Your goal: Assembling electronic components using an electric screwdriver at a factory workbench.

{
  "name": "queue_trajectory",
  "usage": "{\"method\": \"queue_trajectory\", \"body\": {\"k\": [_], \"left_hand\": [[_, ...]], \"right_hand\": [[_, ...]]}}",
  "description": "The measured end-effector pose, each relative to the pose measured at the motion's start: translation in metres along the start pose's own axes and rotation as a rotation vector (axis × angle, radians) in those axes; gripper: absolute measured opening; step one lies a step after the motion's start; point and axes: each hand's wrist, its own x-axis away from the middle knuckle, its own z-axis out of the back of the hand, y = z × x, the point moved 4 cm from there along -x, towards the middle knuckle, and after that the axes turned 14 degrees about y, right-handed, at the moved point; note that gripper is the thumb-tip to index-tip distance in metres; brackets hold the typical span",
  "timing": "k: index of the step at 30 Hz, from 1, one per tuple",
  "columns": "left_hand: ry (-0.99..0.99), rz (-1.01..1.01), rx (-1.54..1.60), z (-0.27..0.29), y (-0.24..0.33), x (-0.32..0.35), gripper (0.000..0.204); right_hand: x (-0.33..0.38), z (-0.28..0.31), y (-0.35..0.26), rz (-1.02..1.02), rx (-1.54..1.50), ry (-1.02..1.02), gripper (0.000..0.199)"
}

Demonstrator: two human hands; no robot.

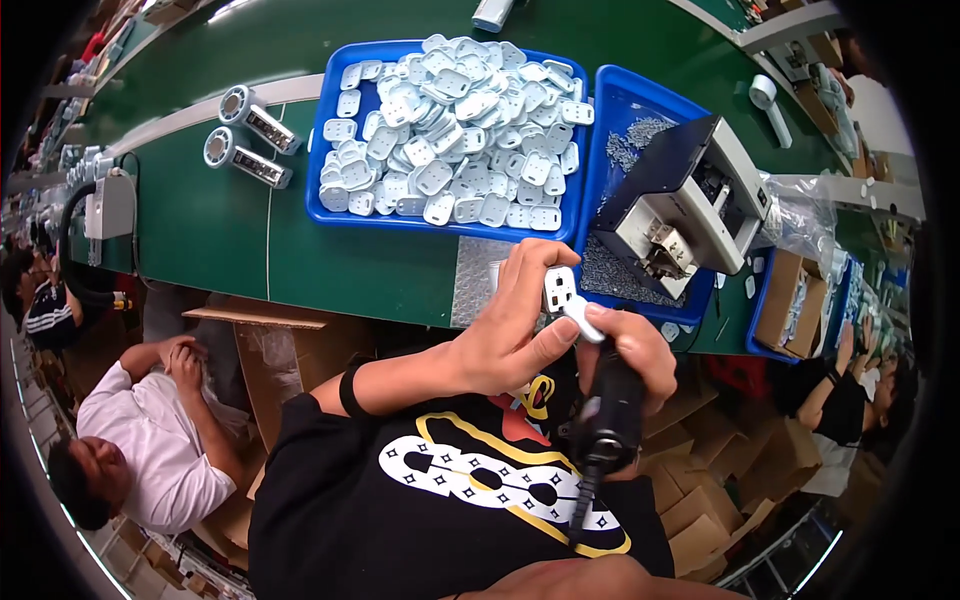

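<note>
My left hand [512, 325] is closed round a white plastic housing [561, 283] with small square openings in its face. The hand hides most of that housing. My right hand [642, 352] grips a black corded electric screwdriver [610, 405], whose cable runs down across my shirt. Between the right thumb and fingers a small pale plastic piece [582, 318] also shows, up against the housing. Just beyond my hands is a blue tray [400, 216] heaped with pale-blue plastic plates [450, 130]. The screwdriver's tip is hidden.
At right, a screw feeder [690, 200] stands in a blue tray [606, 95] of loose screws [645, 132]. Two open-sided cylindrical devices [262, 125] lie on the green bench [190, 240] at left. Cardboard boxes [715, 490] surround me; a person [165, 430] sits at left, others work at right.
</note>
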Motion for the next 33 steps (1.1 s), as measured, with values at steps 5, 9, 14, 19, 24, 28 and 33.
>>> {"method": "queue_trajectory", "body": {"k": [5, 9, 14, 19, 24, 28, 33], "left_hand": [[0.02, -0.095, -0.105, -0.014, -0.006, 0.0, 0.05], [-0.053, -0.098, -0.049, -0.007, -0.006, -0.006, 0.041], [-0.148, -0.106, 0.099, 0.005, -0.022, -0.016, 0.042], [-0.156, 0.045, 0.246, 0.0, -0.03, -0.016, 0.042], [-0.116, 0.062, 0.335, -0.004, -0.038, -0.016, 0.046], [-0.157, -0.061, 0.271, -0.006, -0.037, -0.024, 0.048], [-0.135, -0.176, 0.205, -0.006, -0.033, -0.027, 0.05]], "right_hand": [[0.006, 0.007, -0.005, -0.175, 0.129, -0.464, 0.056], [0.011, 0.019, 0.008, -0.548, -0.121, -0.29, 0.065], [-0.026, 0.026, 0.016, -0.632, -0.417, 0.2, 0.071], [-0.08, 0.024, 0.046, -0.295, -0.073, 0.406, 0.062], [-0.074, 0.022, 0.061, -0.482, -0.124, 0.367, 0.051], [-0.082, 0.027, 0.023, -0.451, -0.343, 0.403, 0.057], [-0.08, 0.014, 0.06, -0.414, 0.043, 0.388, 0.056]]}}
